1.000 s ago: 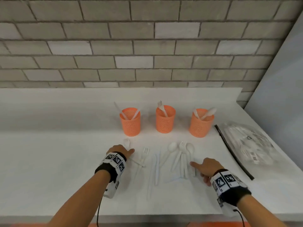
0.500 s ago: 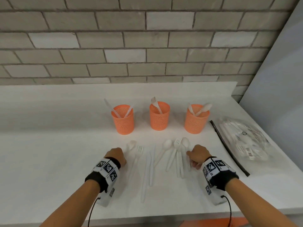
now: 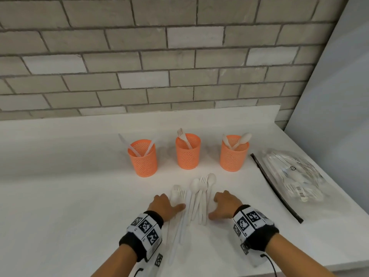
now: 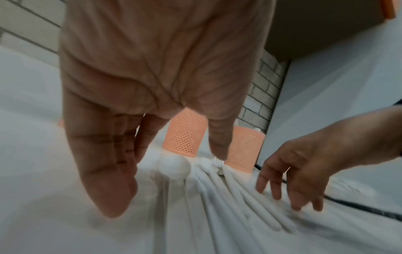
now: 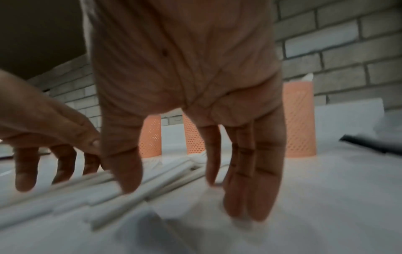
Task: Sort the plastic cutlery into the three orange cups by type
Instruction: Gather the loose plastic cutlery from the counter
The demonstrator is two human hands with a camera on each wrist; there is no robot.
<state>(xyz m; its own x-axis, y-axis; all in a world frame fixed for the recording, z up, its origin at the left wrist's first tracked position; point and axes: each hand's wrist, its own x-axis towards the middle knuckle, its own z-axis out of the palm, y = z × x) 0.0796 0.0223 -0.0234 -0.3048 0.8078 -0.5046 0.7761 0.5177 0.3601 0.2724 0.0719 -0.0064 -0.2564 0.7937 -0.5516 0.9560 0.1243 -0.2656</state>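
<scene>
Loose pile of white plastic cutlery lies lower centre of the head view on the white desk: spoons, forks and knives mixed, handles toward the camera, heads toward the cups.

Both hands bracket the pile. Left hand sits at its left edge, fingers extended down onto the desk, thumb against the handles; nothing held. Right hand is at the right edge, fingers straight, tips on or just beside the outermost handles; also holding nothing. So each grip is wide open, in contact at most.

Behind the pile, mid-frame, a row of three orange perforated plastic cups: left cup has two knives, middle cup one fork, right cup two spoons. Type per cup is therefore already set.

Step, as I read it: herding the pile together, sort partly done, most pieces still on the desk.

Next move needs singling one type out of overlapping handles, pinching without dragging neighbours, then dropping it in the matching cup.

Clear plastic bag of more cutlery with a black strip lies at right, untouched.
</scene>
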